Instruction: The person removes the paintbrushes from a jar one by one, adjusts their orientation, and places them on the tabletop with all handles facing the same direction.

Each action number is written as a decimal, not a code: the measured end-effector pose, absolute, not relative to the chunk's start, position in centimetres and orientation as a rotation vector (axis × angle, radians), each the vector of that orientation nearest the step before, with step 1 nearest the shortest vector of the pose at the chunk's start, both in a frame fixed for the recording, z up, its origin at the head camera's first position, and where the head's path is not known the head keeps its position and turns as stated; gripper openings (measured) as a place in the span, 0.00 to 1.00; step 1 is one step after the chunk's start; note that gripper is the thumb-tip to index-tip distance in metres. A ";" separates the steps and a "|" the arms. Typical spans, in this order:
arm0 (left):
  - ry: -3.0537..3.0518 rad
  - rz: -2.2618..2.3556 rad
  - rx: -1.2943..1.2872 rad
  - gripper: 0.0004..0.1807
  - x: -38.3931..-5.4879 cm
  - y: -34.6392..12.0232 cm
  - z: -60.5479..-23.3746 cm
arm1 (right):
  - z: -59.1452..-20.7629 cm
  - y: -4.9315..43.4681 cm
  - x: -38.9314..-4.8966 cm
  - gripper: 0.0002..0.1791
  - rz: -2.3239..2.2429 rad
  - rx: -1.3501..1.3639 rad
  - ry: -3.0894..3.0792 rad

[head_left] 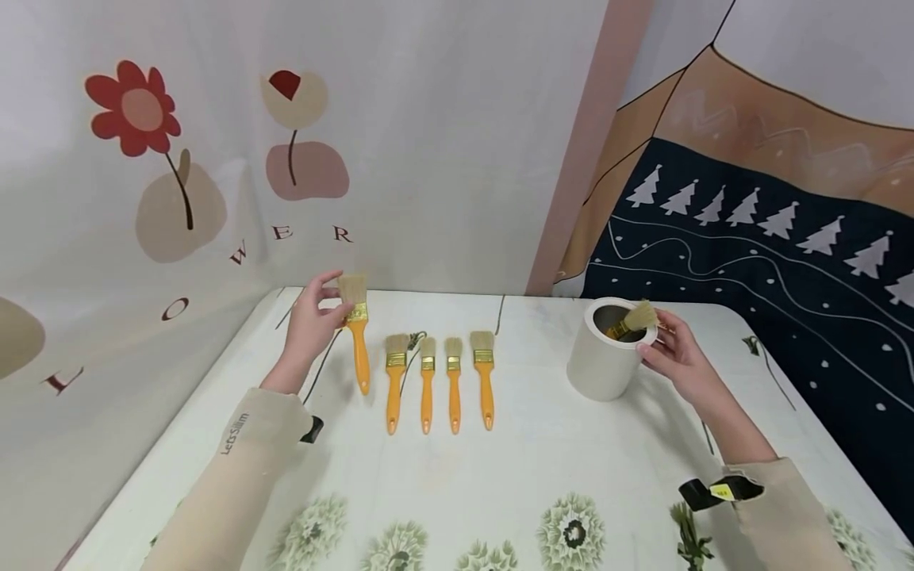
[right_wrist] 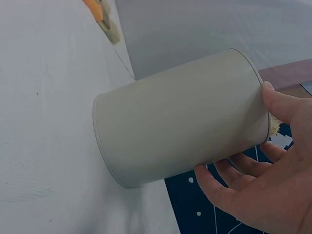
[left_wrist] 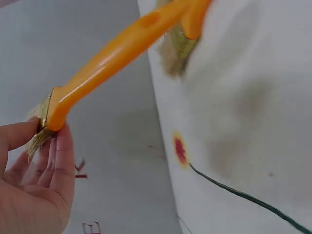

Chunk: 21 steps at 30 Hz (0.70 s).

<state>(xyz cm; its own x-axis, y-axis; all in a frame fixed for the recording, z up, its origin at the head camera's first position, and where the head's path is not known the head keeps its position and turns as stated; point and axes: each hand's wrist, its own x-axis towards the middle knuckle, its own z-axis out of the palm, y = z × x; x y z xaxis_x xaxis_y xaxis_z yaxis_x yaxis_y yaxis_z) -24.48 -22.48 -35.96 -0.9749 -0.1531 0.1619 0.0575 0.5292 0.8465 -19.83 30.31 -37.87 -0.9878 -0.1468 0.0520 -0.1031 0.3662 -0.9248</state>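
My left hand (head_left: 311, 321) pinches a wide paintbrush (head_left: 361, 353) by its metal band, with the bristles up and the orange handle hanging down. In the left wrist view, thumb and fingertips meet around the band below the handle (left_wrist: 112, 58). At the right, my right hand (head_left: 678, 357) grips a white cylindrical container (head_left: 603, 361) near its rim. From the right wrist view, the thumb lies at the rim and the fingers along the wall of the container (right_wrist: 180, 122). A paintbrush (head_left: 634, 319) leans inside it, bristles up; its handle is mostly hidden.
Between the hands several paintbrushes lie in a row, bristles away from me: a wide one (head_left: 394, 381), narrow ones (head_left: 427, 381) (head_left: 454, 381) and another wide one (head_left: 484, 377). The white flowered tablecloth (head_left: 428, 476) meets a printed curtain (head_left: 443, 159) at the back.
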 end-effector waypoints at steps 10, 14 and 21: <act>-2.851 -1.430 0.130 0.33 -25.7 -23.8 -39.4 | -38.0 30.3 -19.9 0.44 -1.733 -0.213 2.555; -2.919 -1.406 0.144 0.32 -26.1 -23.7 -40.3 | -38.0 30.3 -19.9 0.44 -1.731 -0.207 2.554; -3.028 -1.331 0.211 0.31 -26.9 -23.5 -41.6 | -38.0 30.4 -20.0 0.44 -1.731 -0.205 2.561</act>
